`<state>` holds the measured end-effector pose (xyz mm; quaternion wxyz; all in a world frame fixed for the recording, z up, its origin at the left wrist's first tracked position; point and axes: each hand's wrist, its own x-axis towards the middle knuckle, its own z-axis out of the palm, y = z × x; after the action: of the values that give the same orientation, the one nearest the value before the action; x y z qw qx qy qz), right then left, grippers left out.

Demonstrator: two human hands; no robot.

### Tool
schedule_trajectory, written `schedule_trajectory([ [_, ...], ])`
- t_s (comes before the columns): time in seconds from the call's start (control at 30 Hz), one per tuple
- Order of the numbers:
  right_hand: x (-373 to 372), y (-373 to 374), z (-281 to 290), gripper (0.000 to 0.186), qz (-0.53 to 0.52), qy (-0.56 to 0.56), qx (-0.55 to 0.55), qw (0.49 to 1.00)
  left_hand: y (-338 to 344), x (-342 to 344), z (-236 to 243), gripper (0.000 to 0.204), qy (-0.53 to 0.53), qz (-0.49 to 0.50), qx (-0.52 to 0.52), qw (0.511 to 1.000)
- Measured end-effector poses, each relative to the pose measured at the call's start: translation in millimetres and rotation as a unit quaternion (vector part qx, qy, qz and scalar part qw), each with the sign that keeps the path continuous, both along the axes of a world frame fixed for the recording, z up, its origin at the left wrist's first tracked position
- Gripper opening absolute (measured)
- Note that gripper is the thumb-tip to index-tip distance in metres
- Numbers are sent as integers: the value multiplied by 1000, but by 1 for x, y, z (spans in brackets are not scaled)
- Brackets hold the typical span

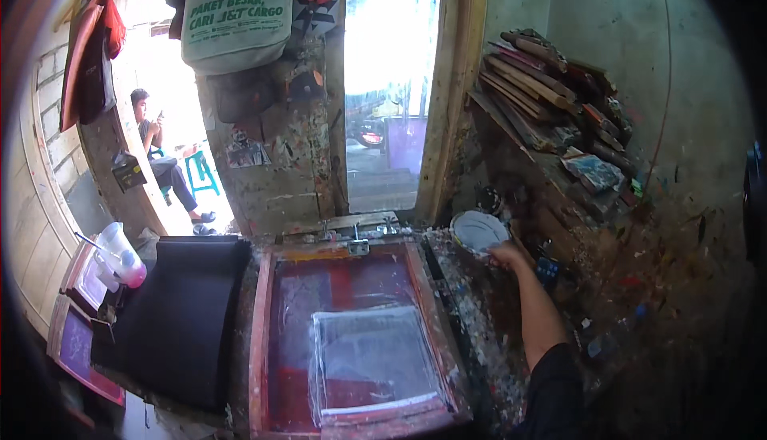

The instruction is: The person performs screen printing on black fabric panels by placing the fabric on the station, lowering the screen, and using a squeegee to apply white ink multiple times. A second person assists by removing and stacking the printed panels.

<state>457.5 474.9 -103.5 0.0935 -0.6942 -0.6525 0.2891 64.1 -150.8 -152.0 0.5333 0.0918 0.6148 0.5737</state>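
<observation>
My right arm reaches forward on the right side, and my right hand (505,256) is closed on the near right edge of a white round dish (477,230). The dish sits at the far right of the work surface, beyond the corner of the screen-printing frame. That wooden frame (260,344) lies flat in front of me, with a pale rectangular area on its reddish mesh (375,360). Metal hinge clamps (359,246) hold its far edge. My left hand does not show.
A stack of black sheets (180,320) lies left of the frame, with a clear plastic cup (120,252) holding something pink behind it. Smaller frames (76,344) stand far left. Wooden pieces (535,80) are piled on a right shelf. A person (160,148) sits outside the doorway.
</observation>
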Motion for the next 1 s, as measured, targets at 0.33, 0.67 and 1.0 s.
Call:
schedule_trajectory([
  [0.33, -21, 40, 48, 29, 34, -290, 310, 905, 24, -12, -4, 42, -14, -7, -35, 999],
  [0.67, -27, 27, 97, 21, 267, -423, 203, 842, 29, -9, -8, 41, -14, -22, -40, 999],
  [1.0, -15, 16, 81, 20, -11, 249, -113, 962, 27, -4, -13, 40, -12, -37, -31, 999],
])
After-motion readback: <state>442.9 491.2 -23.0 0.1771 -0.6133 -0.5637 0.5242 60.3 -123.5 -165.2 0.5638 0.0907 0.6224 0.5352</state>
